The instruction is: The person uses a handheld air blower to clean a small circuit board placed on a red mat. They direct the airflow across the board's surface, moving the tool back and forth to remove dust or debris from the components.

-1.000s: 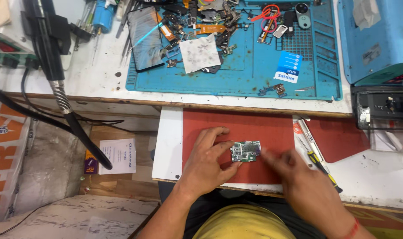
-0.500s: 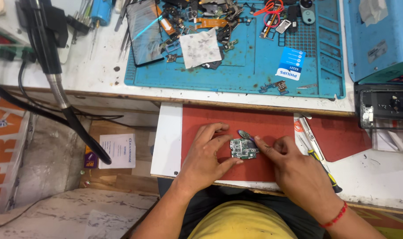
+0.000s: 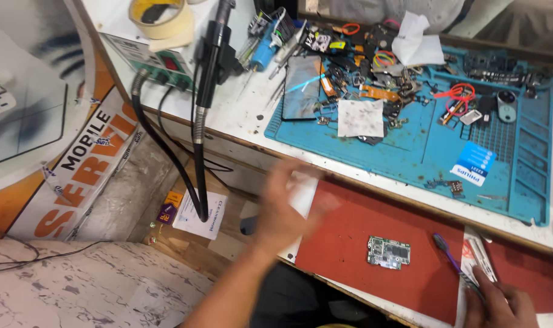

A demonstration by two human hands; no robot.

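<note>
Hovering blurred and spread wide over the red mat's (image 3: 361, 225) left edge, my left hand (image 3: 285, 203) holds nothing; the board (image 3: 389, 252) lies clear mid-mat, my right hand (image 3: 498, 304) gripping tweezers (image 3: 471, 280) near a purple brush (image 3: 447, 254).

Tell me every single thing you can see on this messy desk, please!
circuit board: one, green and silver, lying on the red mat
red mat: one, red, near shelf
brush: one, purple handle, right edge of red mat
blue mat: one, blue, on the white bench, littered with small parts
phone screen: one, dark, left end of blue mat
white paper: one, speckled, on blue mat
tape roll: one, yellowish, top left
hot-air handle: one, black, with hose
left hand: blurred, lifted above the mat's left edge, empty
right hand: bottom right, at the tools by the brush
</note>
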